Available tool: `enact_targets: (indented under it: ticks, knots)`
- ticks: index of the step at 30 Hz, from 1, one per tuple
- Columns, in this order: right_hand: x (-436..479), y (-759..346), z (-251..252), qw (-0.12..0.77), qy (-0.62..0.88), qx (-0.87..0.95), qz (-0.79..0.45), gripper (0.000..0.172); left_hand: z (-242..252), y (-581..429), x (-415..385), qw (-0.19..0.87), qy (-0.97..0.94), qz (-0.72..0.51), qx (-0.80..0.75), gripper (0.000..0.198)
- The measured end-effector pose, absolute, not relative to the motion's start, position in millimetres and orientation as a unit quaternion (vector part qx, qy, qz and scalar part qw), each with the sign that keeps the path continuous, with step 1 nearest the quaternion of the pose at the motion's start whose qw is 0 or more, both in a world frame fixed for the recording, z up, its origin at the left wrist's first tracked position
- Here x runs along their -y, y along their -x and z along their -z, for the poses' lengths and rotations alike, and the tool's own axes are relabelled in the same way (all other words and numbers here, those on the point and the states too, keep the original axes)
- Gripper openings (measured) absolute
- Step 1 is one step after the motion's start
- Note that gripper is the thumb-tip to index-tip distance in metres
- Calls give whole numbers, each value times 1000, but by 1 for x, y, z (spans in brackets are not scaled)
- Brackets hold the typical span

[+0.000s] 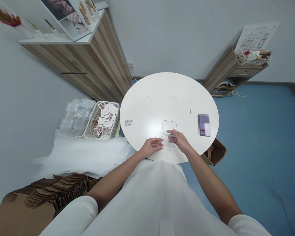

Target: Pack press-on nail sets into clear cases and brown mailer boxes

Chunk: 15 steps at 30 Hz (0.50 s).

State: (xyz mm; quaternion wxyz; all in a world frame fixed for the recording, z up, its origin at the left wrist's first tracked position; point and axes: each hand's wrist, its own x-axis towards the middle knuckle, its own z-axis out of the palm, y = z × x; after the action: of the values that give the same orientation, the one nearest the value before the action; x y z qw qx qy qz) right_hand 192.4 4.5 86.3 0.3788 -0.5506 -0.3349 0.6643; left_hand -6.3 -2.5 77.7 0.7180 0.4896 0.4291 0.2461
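Note:
A clear plastic box (169,125) lies opened out at the near side of the white round table, its two square halves joined across the middle. My right hand (178,139) grips its right side near the joint, with the fingers partly seen through the plastic. At the lower half's left edge, my left hand (152,146) has its fingers curled on the rim. Toward the table's left edge lies a small set of purplish pieces in two rows (128,123).
A blurred purple packet (204,124) lies at the right of the white table (147,88). Left of it stand a white basket (87,131) of cards, stacked clear boxes (73,123), white sheets (88,152) and folded cardboard (27,206). An open carton (220,152) stands at lower right.

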Motion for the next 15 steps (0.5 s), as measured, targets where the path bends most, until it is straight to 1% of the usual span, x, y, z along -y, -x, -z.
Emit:
enact_targets:
  ticks: [3, 8, 11, 15]
  knots:
    - [-2, -190, -84, 381, 522, 306, -699, 52, -77, 5, 2, 721, -481, -248, -433, 41]
    - [4, -193, -83, 398, 504, 305, -704, 50, -77, 3, 1, 716, -462, -261, -455, 43]
    - [17, -193, -75, 415, 545, 313, -658, 42, -69, 3, 2, 712, -452, -265, -467, 43]
    - [40, -190, -55, 411, 620, 341, -575, 46, -48, 1, 6, 704, -456, -249, -485, 43]
